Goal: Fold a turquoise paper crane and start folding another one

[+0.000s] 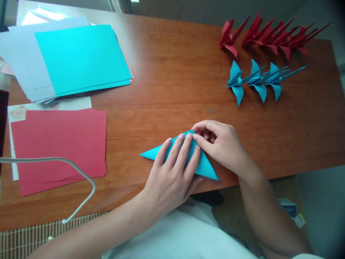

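Turquoise folded paper, long and pointed, is lying on the wooden table; we are treating it as our landmark. Our left hand is resting palm down across the middle of the folded paper, fingers outstretched and slightly spread, pressing rather than gripping; our right hand is meeting its upper corner from the right side, thumb and forefinger drawn narrow and pinching the edge there, though we are not seeing how many layers are lying between them. Beyond the folded paper and to its left, turquoise sheets are lying on white sheets; nearer and left of it, red sheets are lying with a white cable crossing in front of them; beyond it and to its right, blue paper birds are sitting in a row, and farther beyond it, red paper birds are forming another.

We are judging alignment to be the main risk: if the right thumb is pushing unevenly, the layers at that upper corner could be slipping apart and creasing crookedly; if the left fingers are bearing too lightly, the folded paper could be swivelling under the pinch. Its sharp tips are lying outside the left hand's cover; a brushing wrist could be bending one.
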Demonstrator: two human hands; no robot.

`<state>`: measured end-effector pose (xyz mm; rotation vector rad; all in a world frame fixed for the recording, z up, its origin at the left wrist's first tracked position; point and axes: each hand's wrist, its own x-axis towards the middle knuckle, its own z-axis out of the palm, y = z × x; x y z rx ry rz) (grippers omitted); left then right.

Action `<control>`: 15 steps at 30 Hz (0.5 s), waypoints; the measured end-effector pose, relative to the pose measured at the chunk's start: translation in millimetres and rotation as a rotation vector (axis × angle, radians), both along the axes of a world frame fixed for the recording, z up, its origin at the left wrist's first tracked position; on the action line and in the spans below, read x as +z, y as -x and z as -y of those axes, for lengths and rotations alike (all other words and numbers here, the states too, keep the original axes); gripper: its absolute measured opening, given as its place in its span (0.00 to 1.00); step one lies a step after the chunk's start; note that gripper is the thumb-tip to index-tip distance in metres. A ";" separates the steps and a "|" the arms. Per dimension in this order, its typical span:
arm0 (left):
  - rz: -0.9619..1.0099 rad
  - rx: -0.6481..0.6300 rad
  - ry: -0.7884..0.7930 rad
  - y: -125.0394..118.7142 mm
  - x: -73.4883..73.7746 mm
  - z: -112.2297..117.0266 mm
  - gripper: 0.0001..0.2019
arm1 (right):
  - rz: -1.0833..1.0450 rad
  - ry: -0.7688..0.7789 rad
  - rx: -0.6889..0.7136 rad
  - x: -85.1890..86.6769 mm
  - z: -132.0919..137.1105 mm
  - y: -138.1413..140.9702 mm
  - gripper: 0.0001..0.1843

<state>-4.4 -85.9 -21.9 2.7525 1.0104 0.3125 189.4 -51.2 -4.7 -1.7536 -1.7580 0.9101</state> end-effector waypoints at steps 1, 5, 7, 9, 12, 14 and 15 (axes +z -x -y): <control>0.003 -0.001 -0.016 0.1 0.2 0.0 0.33 | 0.005 -0.010 -0.022 -1.3 0.6 0.6 0.05; 0.046 -0.019 -0.089 1.6 0.2 0.8 0.28 | -0.002 -0.033 -0.055 -3.3 2.0 0.9 0.06; 0.073 -0.032 -0.114 2.5 -0.6 2.0 0.26 | -0.019 -0.028 -0.064 -3.3 2.2 0.8 0.05; 0.101 -0.056 -0.129 3.2 -1.6 3.3 0.23 | -0.031 -0.029 -0.077 -3.5 2.0 1.1 0.05; 0.122 -0.107 -0.134 3.3 -3.2 4.6 0.21 | -0.034 -0.036 -0.085 -3.8 1.3 2.2 0.05; 0.100 -0.114 -0.113 2.9 -4.0 4.6 0.22 | -0.034 -0.037 -0.084 -3.5 1.1 2.6 0.05; 0.086 -0.108 -0.099 2.6 -4.3 4.5 0.23 | -0.038 -0.035 -0.086 -3.0 1.1 2.5 0.05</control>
